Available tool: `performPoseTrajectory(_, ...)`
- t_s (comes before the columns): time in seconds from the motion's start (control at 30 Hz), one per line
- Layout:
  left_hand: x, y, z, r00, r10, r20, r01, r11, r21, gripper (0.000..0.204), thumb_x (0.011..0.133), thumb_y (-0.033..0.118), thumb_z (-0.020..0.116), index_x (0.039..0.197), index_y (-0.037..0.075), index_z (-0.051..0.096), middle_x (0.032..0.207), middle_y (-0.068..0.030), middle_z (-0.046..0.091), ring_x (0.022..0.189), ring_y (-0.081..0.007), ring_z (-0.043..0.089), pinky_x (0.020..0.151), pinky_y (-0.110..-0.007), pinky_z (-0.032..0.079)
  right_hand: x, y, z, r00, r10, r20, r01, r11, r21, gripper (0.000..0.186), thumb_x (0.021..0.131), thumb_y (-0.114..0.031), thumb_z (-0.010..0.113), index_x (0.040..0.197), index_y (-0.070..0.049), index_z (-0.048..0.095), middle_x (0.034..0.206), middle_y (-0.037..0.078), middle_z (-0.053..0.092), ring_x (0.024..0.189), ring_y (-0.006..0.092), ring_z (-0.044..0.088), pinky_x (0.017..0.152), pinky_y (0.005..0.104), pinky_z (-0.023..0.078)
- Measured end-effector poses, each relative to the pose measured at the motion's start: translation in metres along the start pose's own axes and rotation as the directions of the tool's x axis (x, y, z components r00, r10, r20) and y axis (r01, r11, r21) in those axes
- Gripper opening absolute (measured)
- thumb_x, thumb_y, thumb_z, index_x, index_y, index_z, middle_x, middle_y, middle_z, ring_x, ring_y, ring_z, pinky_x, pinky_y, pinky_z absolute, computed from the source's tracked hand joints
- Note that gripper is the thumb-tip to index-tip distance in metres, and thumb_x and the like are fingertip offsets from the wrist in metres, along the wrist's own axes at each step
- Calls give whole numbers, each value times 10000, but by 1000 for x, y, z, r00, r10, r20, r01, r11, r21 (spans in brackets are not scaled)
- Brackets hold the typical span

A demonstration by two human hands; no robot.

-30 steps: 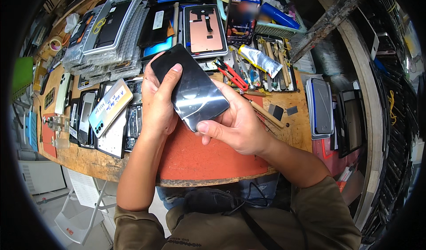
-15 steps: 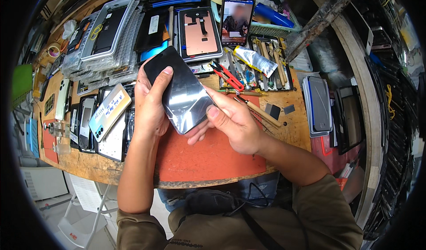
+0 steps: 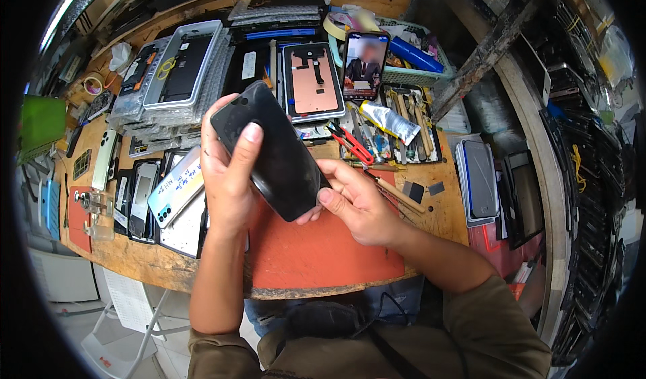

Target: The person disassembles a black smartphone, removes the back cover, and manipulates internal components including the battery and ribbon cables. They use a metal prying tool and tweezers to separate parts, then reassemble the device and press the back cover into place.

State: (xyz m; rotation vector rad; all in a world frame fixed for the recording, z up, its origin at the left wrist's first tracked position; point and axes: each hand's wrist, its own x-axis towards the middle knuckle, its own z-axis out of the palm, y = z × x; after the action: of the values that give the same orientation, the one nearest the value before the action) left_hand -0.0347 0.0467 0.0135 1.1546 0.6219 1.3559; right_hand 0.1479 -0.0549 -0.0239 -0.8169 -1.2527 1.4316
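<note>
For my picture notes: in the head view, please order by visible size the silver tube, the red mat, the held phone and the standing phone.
1. Red mat, partly covered
2. Held phone, perhaps enlarged by nearness
3. Standing phone
4. Silver tube

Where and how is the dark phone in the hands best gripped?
Probably by its two long edges, coming from left and right: the dark phone is a thin, flat slab, slanting with its far end toward the left. The left hand holds the left edge, thumb on the face; the right hand grips near the lower right corner.
</note>
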Motion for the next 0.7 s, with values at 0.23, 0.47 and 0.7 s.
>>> performPoseTrajectory(0.23,-4,1,5,991,129,25,-129,992,5,554,1040,99,713,1492,16,404,1251,-190,691,1030,-306,770,904,-415,656,0,1,-2,998,-8,55,8,1000,8,545,1121,-49,478,1630,26,300,1299,192,688,1154,261,737,997,395,576)
performPoseTrajectory(0.47,-21,9,15,989,146,28,-147,989,29,562,1039,93,724,1497,45,401,1263,-161,676,1066,-196,730,898,-335,626,-3,7,-2,1000,18,18,-17,999,-30,432,1091,-4,579,1504,42,461,1242,116,706,1128,191,731,1019,346,562)
performPoseTrajectory(0.7,-24,9,14,983,182,29,-182,983,0,517,1037,73,725,1464,38,435,1273,-158,669,1106,-189,720,965,-332,605,-6,6,-4,998,64,22,-63,996,-64,329,1103,-36,599,1419,49,561,1164,107,731,1048,160,736,981,325,577)
